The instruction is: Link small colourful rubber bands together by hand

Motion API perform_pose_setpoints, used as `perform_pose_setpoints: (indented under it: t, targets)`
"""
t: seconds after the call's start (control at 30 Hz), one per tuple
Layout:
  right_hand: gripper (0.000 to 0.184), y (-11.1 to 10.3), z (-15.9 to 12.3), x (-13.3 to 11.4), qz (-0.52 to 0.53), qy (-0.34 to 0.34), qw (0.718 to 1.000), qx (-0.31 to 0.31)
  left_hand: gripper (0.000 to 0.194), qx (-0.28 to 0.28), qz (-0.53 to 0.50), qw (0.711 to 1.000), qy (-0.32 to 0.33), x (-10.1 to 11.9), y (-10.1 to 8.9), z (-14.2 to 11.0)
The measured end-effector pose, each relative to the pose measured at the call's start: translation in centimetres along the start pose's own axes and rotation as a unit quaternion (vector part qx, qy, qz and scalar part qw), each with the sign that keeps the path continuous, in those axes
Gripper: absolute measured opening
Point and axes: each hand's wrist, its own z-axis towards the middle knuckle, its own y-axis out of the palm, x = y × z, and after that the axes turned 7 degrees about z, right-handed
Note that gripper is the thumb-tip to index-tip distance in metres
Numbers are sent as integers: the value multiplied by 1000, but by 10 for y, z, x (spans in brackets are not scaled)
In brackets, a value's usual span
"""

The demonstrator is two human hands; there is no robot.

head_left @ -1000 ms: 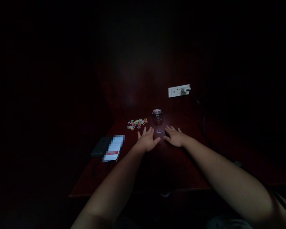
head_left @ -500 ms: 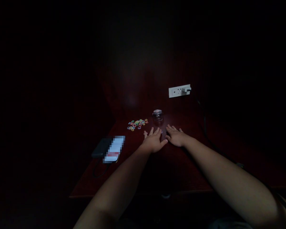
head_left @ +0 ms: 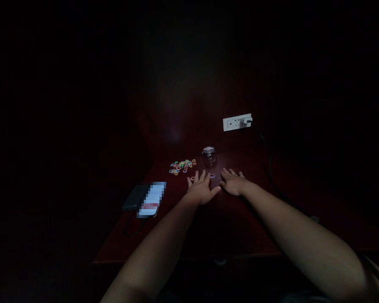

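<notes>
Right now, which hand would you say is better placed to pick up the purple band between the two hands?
Probably the left hand: its index finger is right beside the purple band, whereas a wider gap separates the right hand from it.

The table (head_left: 236, 235) looks like smooth, shiny wood. The jar (head_left: 209, 156) at twelve o'clock looks like clear plastic.
</notes>
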Motion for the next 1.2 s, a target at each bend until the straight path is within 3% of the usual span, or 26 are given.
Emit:
perform_pose_setpoints:
  t: [0.2,0.63,0.8,1.03,1.2]
  targets:
    - [65,-2,-4,4,18,-15,1000,14,98,-44,-4,995,-91,-13,2,-2]
    - [61,-9,-1,9,25,3,1000,16,88,-29,-4,999,25,6,-1,4]
    - [63,-9,-1,9,22,6,1000,16,89,-30,-4,999,26,8,-3,2]
    - [68,-9,-6,6,28,3,999,18,96,-36,-2,998,-50,-4,1,0]
    - [68,-9,-7,5,13,-3,1000,7,97,-47,-5,998,-46,-7,6,2]
